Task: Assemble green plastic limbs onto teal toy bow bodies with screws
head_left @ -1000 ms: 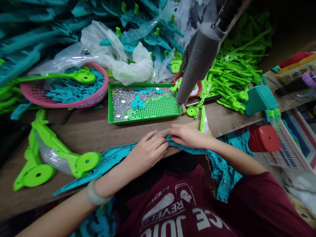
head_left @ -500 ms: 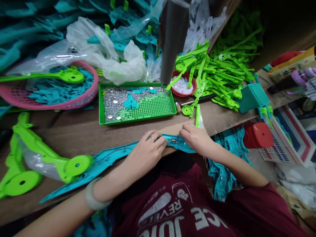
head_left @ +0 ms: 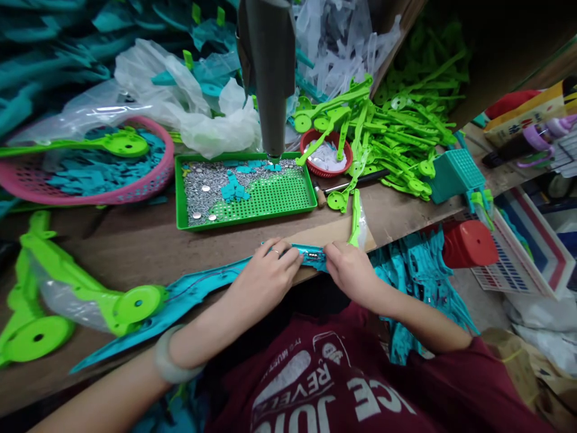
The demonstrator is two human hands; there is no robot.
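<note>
A long teal plastic toy sword half lies along the table's front edge, its pointed end to the left and a thin dark wire running inside. My left hand is closed on its handle part, fingers bent over the edge. At the right end my right hand is closed with fingertips pinched on the handle. Between the two hands a small shiny metal part sits in the handle; its kind is too small to tell. Whatever lies under the right fingertips is hidden.
A grey powered screwdriver hangs over a green tray of screws and small teal pieces. Left stand a pink basket and lime green toy parts. A lime green pile and a red bowl are behind.
The hanging screwdriver has swung left over the tray. My right hand has turned and drawn a little closer to the left hand, its fingers more curled. My left hand stays on the handle.
</note>
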